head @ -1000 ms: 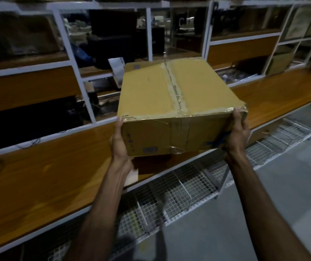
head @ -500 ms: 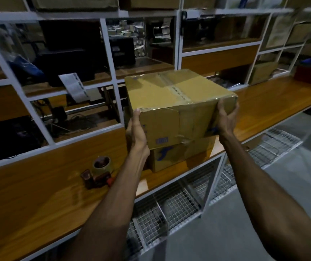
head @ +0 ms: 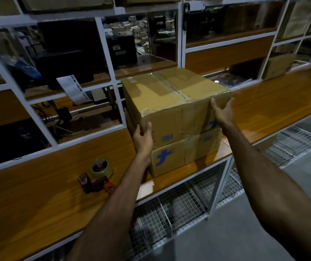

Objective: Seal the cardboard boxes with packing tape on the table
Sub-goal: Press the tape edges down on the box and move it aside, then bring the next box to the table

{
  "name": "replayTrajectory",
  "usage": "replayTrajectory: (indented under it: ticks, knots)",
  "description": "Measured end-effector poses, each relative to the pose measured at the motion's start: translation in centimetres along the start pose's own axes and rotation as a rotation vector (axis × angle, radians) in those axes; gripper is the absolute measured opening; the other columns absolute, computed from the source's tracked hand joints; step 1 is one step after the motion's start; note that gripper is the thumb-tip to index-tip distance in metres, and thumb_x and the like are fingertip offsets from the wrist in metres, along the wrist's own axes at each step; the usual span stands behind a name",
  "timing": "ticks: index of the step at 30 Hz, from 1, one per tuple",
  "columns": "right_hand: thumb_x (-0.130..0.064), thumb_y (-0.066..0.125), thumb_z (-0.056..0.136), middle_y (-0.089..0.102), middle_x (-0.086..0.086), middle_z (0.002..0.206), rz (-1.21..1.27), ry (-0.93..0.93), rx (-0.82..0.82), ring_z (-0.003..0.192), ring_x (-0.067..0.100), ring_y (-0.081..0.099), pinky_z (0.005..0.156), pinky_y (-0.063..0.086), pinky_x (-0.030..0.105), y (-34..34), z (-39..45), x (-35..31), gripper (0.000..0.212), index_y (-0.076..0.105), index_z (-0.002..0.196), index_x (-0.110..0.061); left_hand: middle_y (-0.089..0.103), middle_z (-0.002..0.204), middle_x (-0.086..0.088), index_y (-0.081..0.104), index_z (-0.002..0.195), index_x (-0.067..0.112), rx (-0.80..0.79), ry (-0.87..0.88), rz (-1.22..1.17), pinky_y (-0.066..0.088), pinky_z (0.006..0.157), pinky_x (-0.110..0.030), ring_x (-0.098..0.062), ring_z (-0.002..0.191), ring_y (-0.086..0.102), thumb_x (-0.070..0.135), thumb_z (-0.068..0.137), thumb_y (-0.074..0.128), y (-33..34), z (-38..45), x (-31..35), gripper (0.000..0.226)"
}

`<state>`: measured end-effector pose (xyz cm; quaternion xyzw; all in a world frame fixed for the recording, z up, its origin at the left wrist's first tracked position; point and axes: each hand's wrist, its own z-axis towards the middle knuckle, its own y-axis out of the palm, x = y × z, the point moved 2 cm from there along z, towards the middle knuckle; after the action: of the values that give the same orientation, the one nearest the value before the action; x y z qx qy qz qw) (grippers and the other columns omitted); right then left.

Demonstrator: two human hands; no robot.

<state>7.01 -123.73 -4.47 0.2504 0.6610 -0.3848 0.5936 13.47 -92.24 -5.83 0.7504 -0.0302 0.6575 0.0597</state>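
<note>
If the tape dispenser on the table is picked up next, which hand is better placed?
Probably the left hand: the red tape dispenser with its clear roll lies left of the stacked brown cardboard boxes, below that forearm; the right hand is across them.

A white metal shelving frame point(head: 111, 59) rises along the far side, divided into open bays with wooden shelf boards. A dark boxy machine point(head: 121, 48) sits in a middle bay. A white printed label sheet point(head: 73, 89) hangs tilted in a bay to the left, above loose cables point(head: 70, 129). A blue object point(head: 27, 69) lies farther left, too dim to identify. Brown cartons point(head: 277, 65) stand in the far right bays. Wire mesh baskets point(head: 179, 210) hang low at the near edge, over a grey floor point(head: 235, 232).
</note>
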Motion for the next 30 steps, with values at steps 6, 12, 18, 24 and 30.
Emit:
replayTrajectory:
  ticks: [6,12,18,24,30]
  knots:
    - [-0.063,0.064,0.094,0.032,0.006,0.171,-0.057,-0.033,0.100,0.154,0.033,0.035,0.121,0.038,0.060,3.7,-8.0,4.9,0.092,0.022,0.168,-0.028,0.062,0.134,0.004,0.057,0.145,0.017,-0.033,0.115,0.245,0.053,0.097,-0.030,-0.011,0.115,0.060,0.035,0.104,0.064,-6.0,-4.3,-3.0,0.046]
    - [-0.034,0.067,0.105,0.065,-0.006,0.127,0.068,-0.007,-0.053,0.118,0.016,0.063,0.104,0.052,0.038,9.6,-23.5,9.2,0.048,0.055,0.149,-0.022,0.075,0.109,0.006,0.073,0.119,0.021,-0.060,0.101,0.409,0.058,0.087,-0.033,-0.005,0.096,0.071,0.021,0.101,0.069,-17.7,-10.2,-9.0,0.018]
    - [-0.030,0.067,0.105,0.071,-0.007,0.107,0.035,0.029,-0.474,0.092,-0.011,0.064,0.079,0.048,0.015,16.6,-38.6,13.2,0.024,0.068,0.125,-0.018,0.077,0.106,0.009,0.073,0.111,0.034,0.182,-0.083,0.465,0.059,0.094,-0.043,-0.012,0.100,0.073,0.022,0.099,0.071,-32.7,-19.0,-16.1,0.017]
    - [-0.032,0.067,0.105,0.075,-0.005,0.117,-0.088,-0.039,-0.864,0.108,0.004,0.070,0.092,0.056,0.023,26.0,-50.8,13.1,0.022,0.072,0.125,-0.023,0.077,0.109,0.002,0.075,0.114,0.025,0.509,-0.183,0.362,0.057,0.100,-0.050,-0.018,0.105,0.072,0.018,0.098,0.072,-47.4,-27.2,-18.7,0.018]
    - [-0.033,0.065,0.106,0.070,-0.020,0.112,-0.088,-0.177,-1.089,0.102,-0.014,0.065,0.085,0.049,0.004,37.1,-61.6,8.2,0.016,0.066,0.122,-0.034,0.078,0.109,0.003,0.076,0.116,0.026,0.729,-0.098,0.226,0.058,0.096,-0.044,-0.016,0.107,0.073,0.020,0.098,0.073,-60.4,-31.1,-17.2,0.019]
